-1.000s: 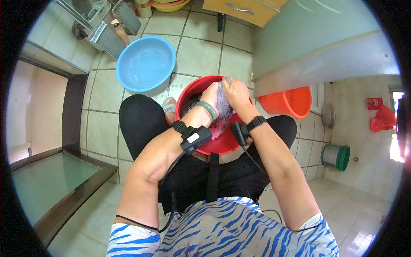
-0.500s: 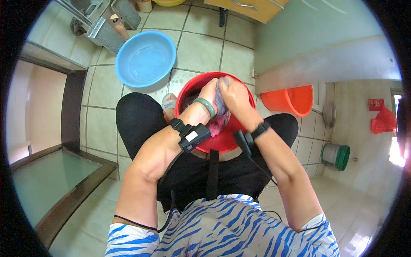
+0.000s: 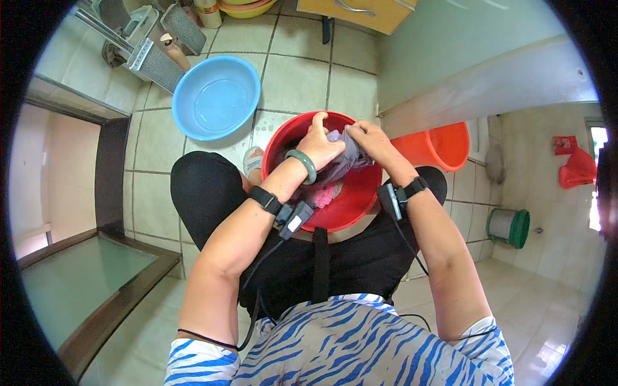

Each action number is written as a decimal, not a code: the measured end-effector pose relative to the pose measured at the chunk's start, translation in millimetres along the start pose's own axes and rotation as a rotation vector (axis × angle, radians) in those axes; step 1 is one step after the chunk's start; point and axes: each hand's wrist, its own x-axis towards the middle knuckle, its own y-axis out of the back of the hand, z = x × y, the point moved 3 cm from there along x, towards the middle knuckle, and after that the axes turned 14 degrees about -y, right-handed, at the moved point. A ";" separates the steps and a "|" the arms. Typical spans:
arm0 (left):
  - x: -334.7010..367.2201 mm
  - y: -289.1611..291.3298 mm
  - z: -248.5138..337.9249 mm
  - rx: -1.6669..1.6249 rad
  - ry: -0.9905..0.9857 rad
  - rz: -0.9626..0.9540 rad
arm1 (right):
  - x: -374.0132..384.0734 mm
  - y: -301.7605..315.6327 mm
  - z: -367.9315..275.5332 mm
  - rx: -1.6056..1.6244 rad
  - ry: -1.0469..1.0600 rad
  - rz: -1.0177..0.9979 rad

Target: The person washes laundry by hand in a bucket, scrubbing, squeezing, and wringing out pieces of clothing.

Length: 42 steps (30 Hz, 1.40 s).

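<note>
Both my hands are over a red bucket (image 3: 344, 219) between my knees. A wet, grey-purple cloth (image 3: 351, 161) hangs bunched inside it. My right hand (image 3: 374, 143) pinches the cloth's upper edge between thumb and fingers. On the left side of the cloth, my left hand (image 3: 318, 145) has its fingers curved and thumb apart, with a fold of the cloth caught between them. A pink cloth (image 3: 326, 194) lies lower in the bucket, partly covered. Dark cloth or shadow fills the bucket's left side, too unclear to tell.
A light blue basin (image 3: 216, 96) stands on the tiled floor ahead to the left. An orange bucket (image 3: 444, 147) lies at the right, beside a frosted glass door (image 3: 476, 71). Farther right is a green-and-white tub (image 3: 508, 228). A yellow drawer cabinet (image 3: 360, 13) stands at the back.
My hands were pressed together, squeezing the bunched cloth. They have moved apart, and the cloth has loosened and spread between them. The view has shifted slightly.
</note>
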 end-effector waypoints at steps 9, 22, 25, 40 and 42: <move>6.7 6.5 24.6 -0.083 -0.051 -0.422 | -16.2 21.5 -41.1 0.531 -0.040 -0.326; 4.2 28.1 43.6 -1.531 0.163 -0.319 | -35.6 -35.0 5.9 0.094 0.020 -0.378; 10.7 23.5 43.4 -1.633 0.163 -0.301 | -22.6 -36.6 26.5 0.242 0.088 -0.372; 5.0 -1.9 33.6 -1.573 0.474 -0.160 | -42.1 37.0 -20.4 0.802 0.107 -0.080; 8.2 -8.4 15.7 -1.608 0.489 -0.114 | -51.2 1.9 -34.2 0.277 0.164 0.049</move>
